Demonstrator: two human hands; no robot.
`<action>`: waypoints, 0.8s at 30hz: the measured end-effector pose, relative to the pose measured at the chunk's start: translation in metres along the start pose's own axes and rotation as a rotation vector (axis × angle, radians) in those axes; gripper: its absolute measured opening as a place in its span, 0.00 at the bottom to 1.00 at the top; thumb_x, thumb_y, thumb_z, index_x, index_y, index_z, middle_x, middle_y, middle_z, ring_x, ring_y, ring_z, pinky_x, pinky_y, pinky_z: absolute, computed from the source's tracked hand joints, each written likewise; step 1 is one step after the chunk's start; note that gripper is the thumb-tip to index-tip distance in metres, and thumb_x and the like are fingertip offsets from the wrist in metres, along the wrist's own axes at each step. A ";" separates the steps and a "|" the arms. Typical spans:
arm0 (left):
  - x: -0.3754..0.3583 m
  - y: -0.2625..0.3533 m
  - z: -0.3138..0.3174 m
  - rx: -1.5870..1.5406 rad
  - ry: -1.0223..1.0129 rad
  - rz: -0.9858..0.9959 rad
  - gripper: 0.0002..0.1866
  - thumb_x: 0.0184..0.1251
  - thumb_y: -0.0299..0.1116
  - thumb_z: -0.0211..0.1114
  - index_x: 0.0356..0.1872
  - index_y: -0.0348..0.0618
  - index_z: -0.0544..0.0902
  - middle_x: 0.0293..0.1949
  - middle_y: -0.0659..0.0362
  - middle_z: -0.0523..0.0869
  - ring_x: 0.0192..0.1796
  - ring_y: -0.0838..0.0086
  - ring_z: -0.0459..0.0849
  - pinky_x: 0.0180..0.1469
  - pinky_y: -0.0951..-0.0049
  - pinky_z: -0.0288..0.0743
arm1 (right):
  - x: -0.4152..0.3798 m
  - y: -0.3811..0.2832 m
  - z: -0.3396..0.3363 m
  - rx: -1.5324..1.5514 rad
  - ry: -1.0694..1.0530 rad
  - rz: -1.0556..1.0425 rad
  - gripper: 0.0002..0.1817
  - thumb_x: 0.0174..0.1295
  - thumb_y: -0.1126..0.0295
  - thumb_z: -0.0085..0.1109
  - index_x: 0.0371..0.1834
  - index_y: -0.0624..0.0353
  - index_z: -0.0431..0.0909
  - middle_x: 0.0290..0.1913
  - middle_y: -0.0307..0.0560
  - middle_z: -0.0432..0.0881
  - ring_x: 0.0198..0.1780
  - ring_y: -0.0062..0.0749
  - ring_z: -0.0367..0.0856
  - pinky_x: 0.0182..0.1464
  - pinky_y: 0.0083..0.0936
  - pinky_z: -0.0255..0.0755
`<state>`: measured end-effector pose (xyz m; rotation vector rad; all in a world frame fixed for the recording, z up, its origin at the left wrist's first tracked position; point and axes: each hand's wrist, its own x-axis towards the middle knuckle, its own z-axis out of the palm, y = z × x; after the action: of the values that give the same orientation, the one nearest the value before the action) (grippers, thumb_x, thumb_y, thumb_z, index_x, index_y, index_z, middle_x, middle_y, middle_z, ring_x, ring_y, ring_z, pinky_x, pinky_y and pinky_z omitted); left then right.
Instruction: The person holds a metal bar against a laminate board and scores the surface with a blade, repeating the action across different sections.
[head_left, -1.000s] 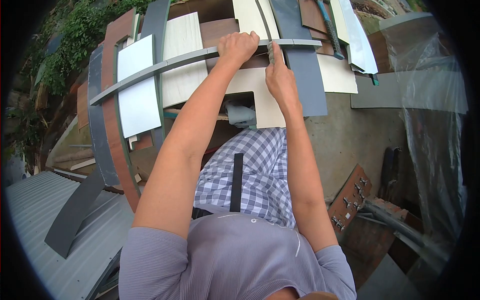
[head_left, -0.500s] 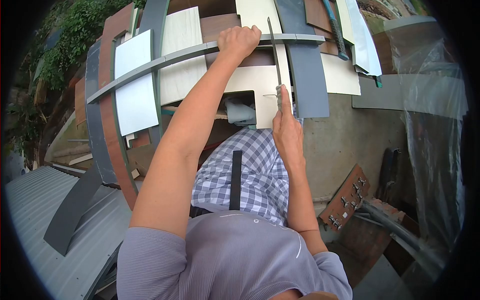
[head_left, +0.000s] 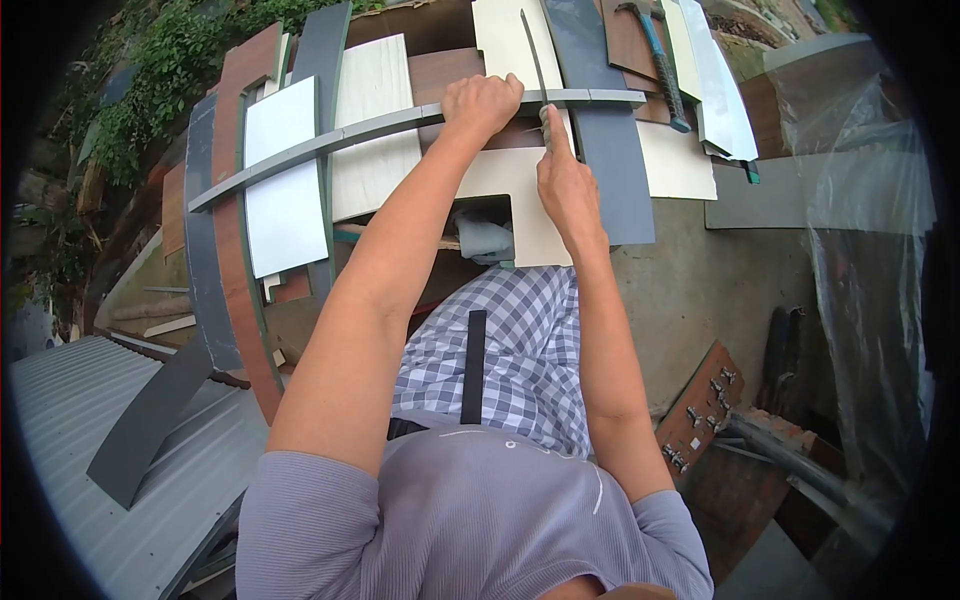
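A long grey strip (head_left: 385,124) lies crosswise over several boards. My left hand (head_left: 482,104) is closed around it, right of its middle, knuckles up. My right hand (head_left: 570,190) grips the wrapped handle of a narrow saw, index finger stretched along it. The thin saw blade (head_left: 533,50) points away from me, crossing the strip just right of my left hand; its teeth are too small to make out. Below the saw lies a cream board (head_left: 538,225), and beside it a blue-grey board (head_left: 622,185).
A hammer (head_left: 660,75) with a blue and black handle lies on boards at the upper right. White panels (head_left: 285,180) and brown boards (head_left: 240,290) spread left. Clear plastic sheeting (head_left: 865,260) hangs right. A brown board with metal fittings (head_left: 705,400) leans at lower right.
My right hand has pushed the saw forward, away from me, so the handle is now close to the strip. My left hand keeps its hold on the strip. The view has shifted slightly.
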<state>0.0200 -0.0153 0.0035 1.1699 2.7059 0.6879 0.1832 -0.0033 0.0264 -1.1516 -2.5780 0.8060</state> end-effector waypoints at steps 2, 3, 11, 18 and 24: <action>-0.007 0.002 -0.003 0.030 -0.028 -0.003 0.30 0.66 0.45 0.38 0.26 0.37 0.86 0.31 0.43 0.85 0.38 0.51 0.85 0.46 0.57 0.75 | -0.009 0.000 0.002 0.001 -0.013 0.012 0.32 0.63 0.71 0.40 0.73 0.41 0.50 0.30 0.68 0.79 0.33 0.62 0.78 0.40 0.51 0.68; -0.009 0.003 -0.004 0.052 -0.052 0.006 0.29 0.66 0.44 0.38 0.26 0.38 0.87 0.31 0.46 0.86 0.39 0.53 0.85 0.47 0.59 0.75 | -0.014 0.000 0.001 -0.005 -0.014 0.027 0.33 0.63 0.71 0.40 0.74 0.42 0.49 0.29 0.68 0.79 0.31 0.62 0.78 0.39 0.51 0.68; -0.007 -0.002 0.000 0.012 -0.041 0.025 0.29 0.65 0.44 0.37 0.26 0.37 0.86 0.31 0.44 0.85 0.38 0.51 0.84 0.46 0.57 0.75 | -0.102 0.020 0.004 -0.072 0.007 -0.029 0.36 0.61 0.77 0.45 0.74 0.49 0.48 0.21 0.58 0.76 0.25 0.51 0.78 0.32 0.46 0.70; -0.006 0.000 0.001 0.008 -0.023 0.021 0.30 0.65 0.45 0.37 0.26 0.35 0.86 0.32 0.41 0.85 0.39 0.49 0.84 0.47 0.56 0.74 | -0.049 0.007 -0.003 -0.021 -0.023 0.035 0.34 0.64 0.73 0.42 0.74 0.41 0.49 0.25 0.64 0.77 0.27 0.58 0.76 0.38 0.50 0.67; -0.008 0.001 0.000 0.003 0.009 0.025 0.30 0.65 0.46 0.38 0.26 0.35 0.86 0.31 0.40 0.84 0.38 0.48 0.84 0.46 0.55 0.75 | -0.016 0.003 0.003 -0.029 0.006 -0.004 0.33 0.64 0.70 0.41 0.74 0.41 0.48 0.29 0.67 0.79 0.32 0.62 0.78 0.39 0.52 0.67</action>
<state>0.0269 -0.0205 0.0034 1.2059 2.7049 0.6941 0.1949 -0.0147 0.0227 -1.1542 -2.5951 0.7655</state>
